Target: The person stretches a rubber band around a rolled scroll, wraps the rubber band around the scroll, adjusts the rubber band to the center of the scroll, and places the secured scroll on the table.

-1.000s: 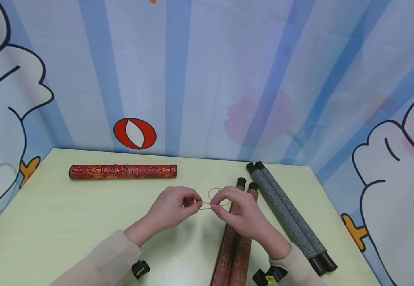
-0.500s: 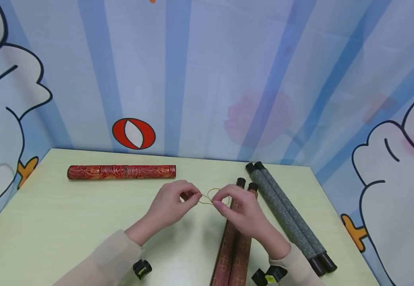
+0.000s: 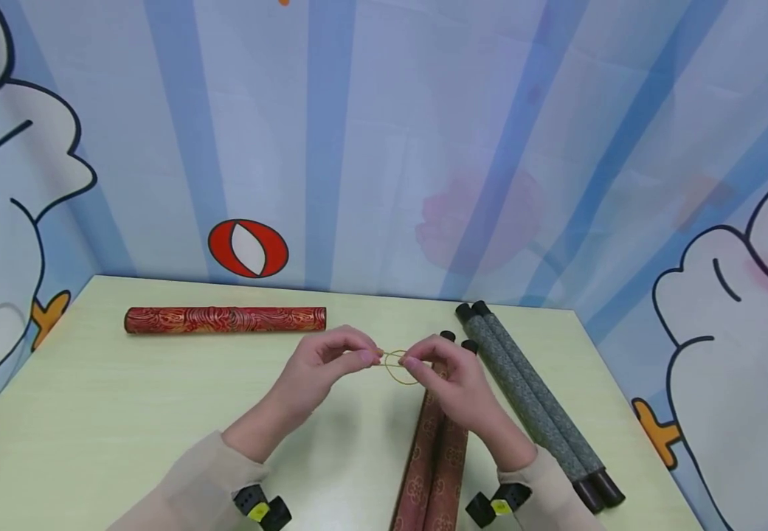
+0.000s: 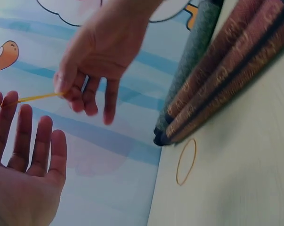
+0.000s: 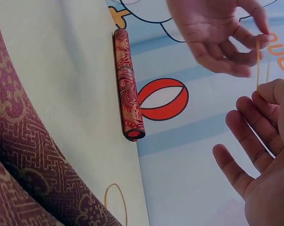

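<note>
A thin yellow rubber band point(image 4: 38, 97) is stretched between my two hands, held above the table. My left hand point(image 3: 313, 369) pinches one end of it between thumb and index finger. The other end is pinched by the thumb and index finger of my right hand point(image 3: 453, 383). In the left wrist view the remaining fingers of both hands spread away from the band. A second rubber band point(image 4: 195, 148) lies as a loop on the table, below the hands. Two brown-red patterned scrolls point(image 3: 450, 464) with black end knobs lie under my right hand.
Two grey scrolls point(image 3: 536, 391) with black ends lie side by side on the right of the pale table point(image 3: 125, 413). A red-and-gold patterned roll point(image 3: 224, 319) lies at the back left. A printed cloth backdrop point(image 3: 384, 147) rises behind the table's far edge.
Both hands have risen slightly, and the left wrist has turned. The held rubber band has moved up with them, while the scrolls, the roll and the band on the table have stayed put.
</note>
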`<action>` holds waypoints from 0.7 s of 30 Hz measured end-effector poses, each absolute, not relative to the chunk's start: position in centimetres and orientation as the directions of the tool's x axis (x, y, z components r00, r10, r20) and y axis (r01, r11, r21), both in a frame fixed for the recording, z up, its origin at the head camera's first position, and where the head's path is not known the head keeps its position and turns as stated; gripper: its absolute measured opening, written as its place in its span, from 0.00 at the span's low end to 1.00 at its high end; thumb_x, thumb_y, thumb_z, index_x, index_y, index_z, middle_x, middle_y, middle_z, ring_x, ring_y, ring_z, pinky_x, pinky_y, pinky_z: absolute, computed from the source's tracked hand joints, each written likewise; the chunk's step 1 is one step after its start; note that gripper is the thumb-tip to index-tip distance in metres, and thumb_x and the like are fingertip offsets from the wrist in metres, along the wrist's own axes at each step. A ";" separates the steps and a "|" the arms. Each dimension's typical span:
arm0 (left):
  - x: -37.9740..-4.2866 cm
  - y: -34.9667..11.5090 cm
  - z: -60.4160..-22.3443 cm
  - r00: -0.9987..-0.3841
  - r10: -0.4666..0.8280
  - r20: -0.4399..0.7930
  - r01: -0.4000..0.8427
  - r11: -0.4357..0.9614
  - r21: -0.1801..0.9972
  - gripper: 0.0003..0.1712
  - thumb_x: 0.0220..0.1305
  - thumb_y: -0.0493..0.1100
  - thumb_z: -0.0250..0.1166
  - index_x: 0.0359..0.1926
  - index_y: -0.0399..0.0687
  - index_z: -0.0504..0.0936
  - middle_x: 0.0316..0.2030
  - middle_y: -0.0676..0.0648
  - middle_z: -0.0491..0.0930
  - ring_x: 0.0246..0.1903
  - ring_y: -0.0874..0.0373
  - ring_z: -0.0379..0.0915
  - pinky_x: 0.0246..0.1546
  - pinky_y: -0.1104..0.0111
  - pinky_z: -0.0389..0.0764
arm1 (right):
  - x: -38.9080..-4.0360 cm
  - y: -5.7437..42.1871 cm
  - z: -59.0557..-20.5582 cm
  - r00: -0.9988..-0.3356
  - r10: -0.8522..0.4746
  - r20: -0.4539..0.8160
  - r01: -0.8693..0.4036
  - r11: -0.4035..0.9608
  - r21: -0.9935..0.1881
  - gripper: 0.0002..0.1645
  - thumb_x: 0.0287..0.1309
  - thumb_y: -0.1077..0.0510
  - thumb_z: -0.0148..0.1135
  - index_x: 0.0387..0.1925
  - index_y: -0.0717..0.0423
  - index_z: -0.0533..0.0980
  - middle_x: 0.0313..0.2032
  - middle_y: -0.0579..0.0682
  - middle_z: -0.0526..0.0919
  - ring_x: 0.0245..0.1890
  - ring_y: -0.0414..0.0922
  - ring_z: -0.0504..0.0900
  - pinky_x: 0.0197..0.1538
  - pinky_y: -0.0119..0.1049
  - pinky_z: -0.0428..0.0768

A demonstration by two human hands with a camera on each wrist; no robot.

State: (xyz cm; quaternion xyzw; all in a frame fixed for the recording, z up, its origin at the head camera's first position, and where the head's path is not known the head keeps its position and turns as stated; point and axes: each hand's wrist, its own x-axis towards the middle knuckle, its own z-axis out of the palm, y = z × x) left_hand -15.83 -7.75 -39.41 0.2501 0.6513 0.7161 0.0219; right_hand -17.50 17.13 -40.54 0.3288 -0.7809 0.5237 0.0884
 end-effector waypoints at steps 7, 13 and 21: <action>-15.5 -7.1 -39.1 -0.858 0.379 0.347 0.246 -0.291 0.925 0.12 0.80 0.36 0.57 0.47 0.35 0.87 0.44 0.54 0.90 0.51 0.57 0.86 0.62 0.61 0.82 | -17.7 16.5 -40.6 -0.798 -0.427 0.425 -0.559 0.265 -0.785 0.05 0.74 0.67 0.64 0.43 0.59 0.84 0.40 0.53 0.88 0.37 0.40 0.84 0.40 0.37 0.83; -15.6 -6.5 -39.1 -0.825 0.391 0.407 0.213 -0.453 0.866 0.21 0.81 0.33 0.53 0.46 0.59 0.90 0.45 0.55 0.90 0.51 0.60 0.87 0.64 0.64 0.81 | -17.6 16.2 -40.4 -0.813 -0.442 0.378 -0.507 0.221 -0.833 0.05 0.75 0.67 0.62 0.45 0.64 0.83 0.44 0.59 0.88 0.46 0.41 0.88 0.49 0.38 0.86; -15.7 -6.5 -38.7 -0.812 0.415 0.410 0.170 -0.505 0.846 0.21 0.83 0.35 0.52 0.52 0.57 0.90 0.57 0.51 0.88 0.49 0.57 0.89 0.59 0.60 0.86 | -17.4 16.2 -39.5 -0.815 -0.473 0.335 -0.460 0.177 -0.870 0.07 0.77 0.63 0.62 0.47 0.65 0.82 0.50 0.59 0.87 0.50 0.43 0.86 0.52 0.38 0.87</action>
